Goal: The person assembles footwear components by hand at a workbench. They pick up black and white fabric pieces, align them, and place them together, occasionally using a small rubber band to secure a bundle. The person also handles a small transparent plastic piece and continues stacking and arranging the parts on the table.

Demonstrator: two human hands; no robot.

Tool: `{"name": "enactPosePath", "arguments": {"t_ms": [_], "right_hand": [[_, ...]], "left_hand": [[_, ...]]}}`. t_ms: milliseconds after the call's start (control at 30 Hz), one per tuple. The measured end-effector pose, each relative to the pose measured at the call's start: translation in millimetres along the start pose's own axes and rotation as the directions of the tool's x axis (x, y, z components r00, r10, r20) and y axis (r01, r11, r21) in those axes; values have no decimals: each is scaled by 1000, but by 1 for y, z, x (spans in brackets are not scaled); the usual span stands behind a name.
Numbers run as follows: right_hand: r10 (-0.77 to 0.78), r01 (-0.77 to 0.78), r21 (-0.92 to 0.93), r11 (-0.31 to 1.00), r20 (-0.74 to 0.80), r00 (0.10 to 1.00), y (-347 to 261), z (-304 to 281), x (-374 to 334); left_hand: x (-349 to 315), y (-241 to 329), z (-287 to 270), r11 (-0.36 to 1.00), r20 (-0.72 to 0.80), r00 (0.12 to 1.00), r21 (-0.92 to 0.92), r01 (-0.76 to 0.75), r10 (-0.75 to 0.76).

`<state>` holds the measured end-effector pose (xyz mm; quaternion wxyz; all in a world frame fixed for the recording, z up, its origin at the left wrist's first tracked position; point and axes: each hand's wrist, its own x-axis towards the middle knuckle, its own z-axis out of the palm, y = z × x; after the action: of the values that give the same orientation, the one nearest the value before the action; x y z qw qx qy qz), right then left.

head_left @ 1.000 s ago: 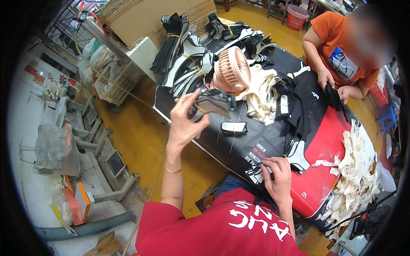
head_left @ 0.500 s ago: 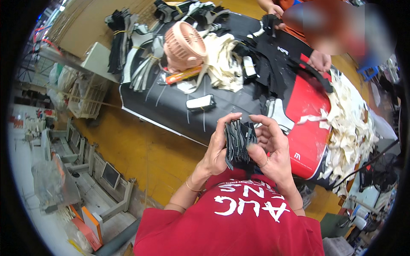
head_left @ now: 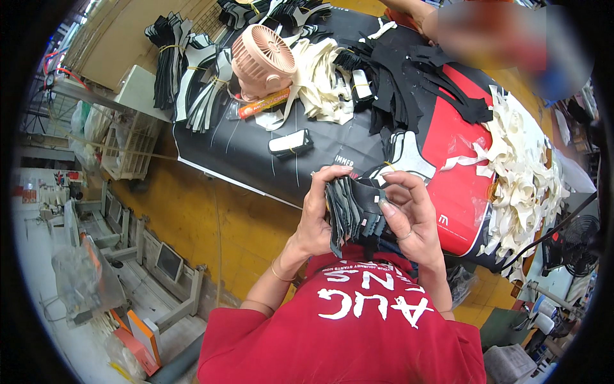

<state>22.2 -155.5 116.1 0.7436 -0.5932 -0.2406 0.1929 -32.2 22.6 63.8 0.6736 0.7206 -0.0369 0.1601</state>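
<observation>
In front of my chest is a thick stack of dark grey and black fabric pieces (head_left: 348,208), their layers fanned apart at the edges. My left hand (head_left: 313,217) grips the stack's left side, fingers curled over the far edge. On the other side, my right hand (head_left: 414,221) pinches the outer pieces, its thumb lying on their face and its fingertips partly hidden. Just beyond my hands lies a bundle of white and black cut pieces (head_left: 406,157) on the table. A small banded bundle (head_left: 291,143) with a white top lies farther left.
The black and red table (head_left: 236,150) carries a pink fan (head_left: 262,61), cream fabric strips (head_left: 326,83), banded bundles (head_left: 169,61) and black cut pieces (head_left: 390,83). Cream scraps (head_left: 521,185) pile at the right. A co-worker's arm (head_left: 412,13) reaches in at the far side.
The stack has turned and spread, showing more of its right-hand pieces, and my right thumb now lies on them. The co-worker's hands have drawn back, and a black piece lies on the red area.
</observation>
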Motion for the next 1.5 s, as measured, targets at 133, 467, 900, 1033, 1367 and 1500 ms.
{"name": "enactPosePath", "arguments": {"t_ms": [133,467,900,1033,1367,1500], "right_hand": [[50,-50,4,999,-7,999,-2,1,-1],[46,-46,1,999,-15,999,8,-1,-2],[108,-109,42,993,32,994,20,-6,-2],[99,-100,66,993,24,995,20,-4,-1],[136,-136,68,988,-6,991,16,-7,-4],[122,-121,84,989,-11,992,16,-6,-4]], "left_hand": [[-1,3,0,1000,-9,1000,-15,24,-25],[-1,5,1,996,-6,999,-78,36,-37],[-6,4,-7,998,16,999,-42,42,-41],[-6,4,-9,998,22,999,-48,51,-50],[-4,4,-3,995,29,997,-64,76,-75],[-4,2,-2,993,27,996,-82,83,-81]]}}
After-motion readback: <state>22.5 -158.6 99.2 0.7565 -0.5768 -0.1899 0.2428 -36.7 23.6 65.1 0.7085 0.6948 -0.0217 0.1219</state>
